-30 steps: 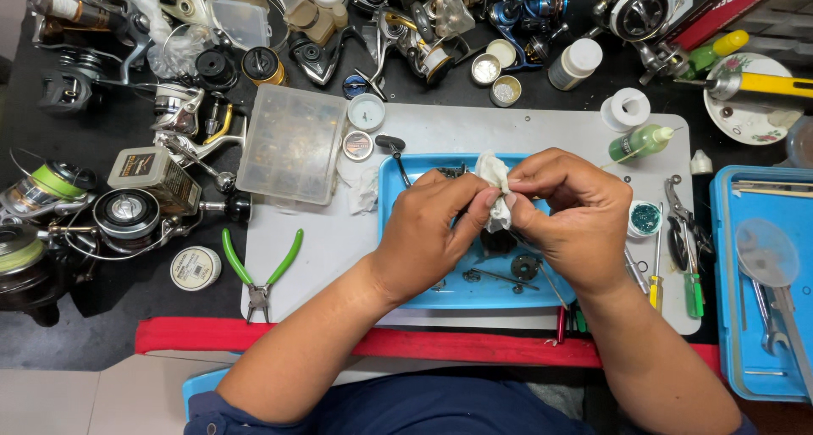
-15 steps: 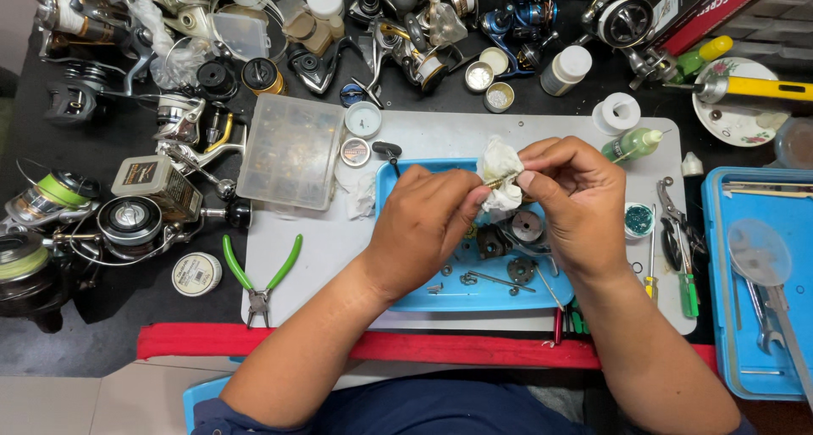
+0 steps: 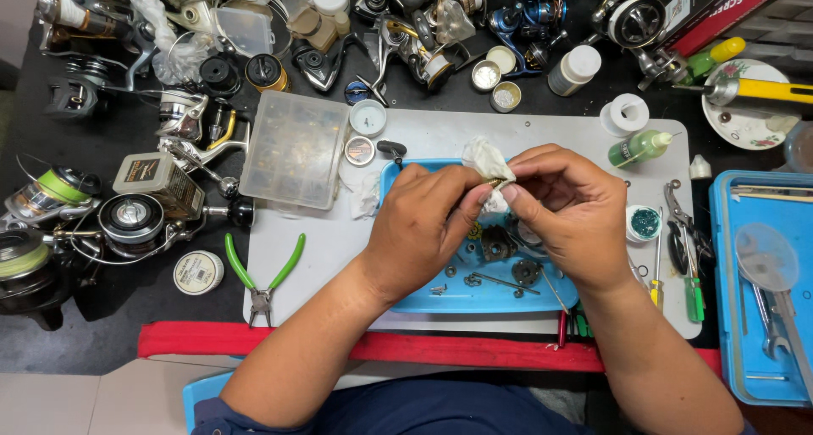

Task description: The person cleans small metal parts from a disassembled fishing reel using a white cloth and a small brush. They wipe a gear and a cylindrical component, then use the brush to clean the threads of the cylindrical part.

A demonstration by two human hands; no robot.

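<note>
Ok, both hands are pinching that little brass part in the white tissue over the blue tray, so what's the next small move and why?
Probably a short twist of the brass part inside the white tissue: the left hand and right hand both pinch it above the blue tray, and only its tip shows, so the rest likely needs wiping.

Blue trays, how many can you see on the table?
2. One blue tray lies under both hands and holds small metal parts. The other blue tray is at the right edge, holding tools. More could be hidden in the clutter.
</note>
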